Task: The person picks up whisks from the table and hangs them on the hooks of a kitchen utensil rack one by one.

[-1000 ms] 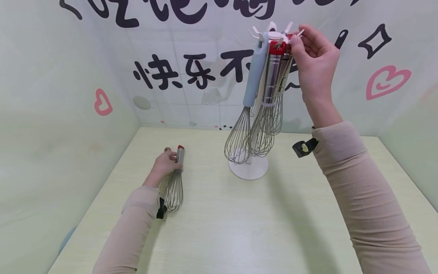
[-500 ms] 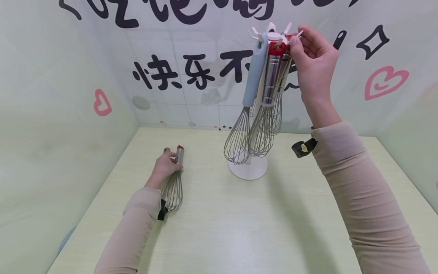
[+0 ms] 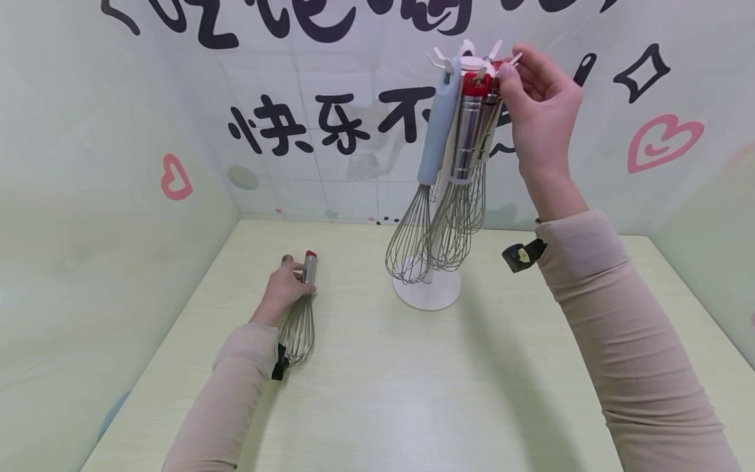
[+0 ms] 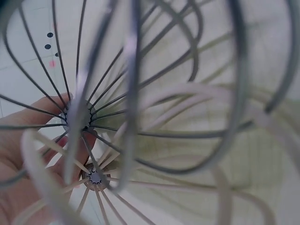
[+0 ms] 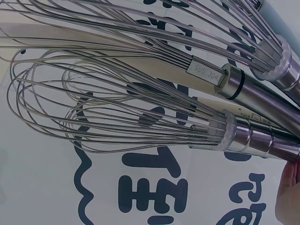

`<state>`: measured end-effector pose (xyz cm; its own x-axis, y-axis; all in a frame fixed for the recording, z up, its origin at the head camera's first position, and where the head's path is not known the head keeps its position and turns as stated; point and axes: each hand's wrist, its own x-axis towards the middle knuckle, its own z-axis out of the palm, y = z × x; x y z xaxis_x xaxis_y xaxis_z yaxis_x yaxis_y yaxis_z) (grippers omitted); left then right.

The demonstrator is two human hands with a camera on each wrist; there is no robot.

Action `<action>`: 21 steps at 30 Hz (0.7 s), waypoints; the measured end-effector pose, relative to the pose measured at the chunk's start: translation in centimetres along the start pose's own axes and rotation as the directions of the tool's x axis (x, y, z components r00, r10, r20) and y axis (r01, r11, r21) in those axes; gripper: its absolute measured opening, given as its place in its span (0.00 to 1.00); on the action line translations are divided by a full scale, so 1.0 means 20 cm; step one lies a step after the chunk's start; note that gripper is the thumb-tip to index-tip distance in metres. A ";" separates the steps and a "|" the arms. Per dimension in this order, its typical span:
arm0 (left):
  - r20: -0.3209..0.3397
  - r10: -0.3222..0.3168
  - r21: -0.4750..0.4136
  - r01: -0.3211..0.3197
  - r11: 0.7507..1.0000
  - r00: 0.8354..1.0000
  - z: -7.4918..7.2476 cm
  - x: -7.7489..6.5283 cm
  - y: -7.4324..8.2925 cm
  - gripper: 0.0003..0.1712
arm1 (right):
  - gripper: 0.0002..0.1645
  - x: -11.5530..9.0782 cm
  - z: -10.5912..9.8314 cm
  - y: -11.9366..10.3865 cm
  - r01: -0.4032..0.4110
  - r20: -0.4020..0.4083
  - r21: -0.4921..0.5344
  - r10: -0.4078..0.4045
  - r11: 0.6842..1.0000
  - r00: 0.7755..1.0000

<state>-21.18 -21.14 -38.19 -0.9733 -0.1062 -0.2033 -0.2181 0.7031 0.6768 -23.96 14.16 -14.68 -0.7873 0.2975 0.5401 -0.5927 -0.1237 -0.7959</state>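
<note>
My left hand (image 3: 284, 286) grips a whisk (image 3: 309, 267) with a steel handle and red end, low over the table at the left. The left wrist view shows two wire heads by that hand: a grey one (image 4: 77, 117) and a paler one (image 4: 95, 177). At the top of a white rack, my right hand (image 3: 545, 108) pinches the red end of a whisk beside a hook. Its steel handle and wire head (image 5: 206, 131) appear in the right wrist view; the fingertips there are mostly cut off. A blue-handled whisk (image 3: 439, 124) and a red-topped steel one (image 3: 468, 134) hang alongside.
The rack's round white base (image 3: 429, 295) stands on the pale wooden table (image 3: 377, 393), towards the back. Curtain-like walls with black lettering (image 3: 283, 124) and pink hearts enclose the back and sides. Several white hooks (image 3: 439, 56) spread from the rack's top.
</note>
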 end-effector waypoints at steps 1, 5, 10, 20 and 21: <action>-0.002 -0.002 0.001 0.002 1.000 1.000 0.00 0.00 0.00 0.36 | 0.17 0.00 0.00 0.00 0.001 0.001 -0.003 -0.001 1.000 1.000; -0.008 -0.014 -0.002 0.014 1.000 1.000 0.00 0.00 0.00 0.36 | 0.17 0.00 0.00 0.00 0.000 0.000 -0.006 0.000 1.000 1.000; -0.007 -0.030 -0.013 0.030 0.999 1.000 0.00 0.00 0.01 0.37 | 0.18 0.00 0.00 0.00 -0.001 -0.001 -0.015 0.001 1.000 1.000; -0.037 -0.013 -0.026 0.012 1.000 0.999 -0.02 -0.01 0.03 0.37 | 0.17 0.00 0.00 0.00 -0.002 -0.004 -0.012 0.002 1.000 1.000; -0.039 -0.012 -0.029 0.011 1.000 0.999 -0.02 -0.01 0.03 0.37 | 0.18 0.00 0.00 0.00 -0.002 -0.004 -0.015 0.002 1.000 1.000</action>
<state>-21.14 -21.01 -37.40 -0.9727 -0.1421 -0.1837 -0.2307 0.6815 0.6945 -24.02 14.17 -14.68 -0.7876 0.3007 0.5378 -0.5888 -0.1104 -0.8007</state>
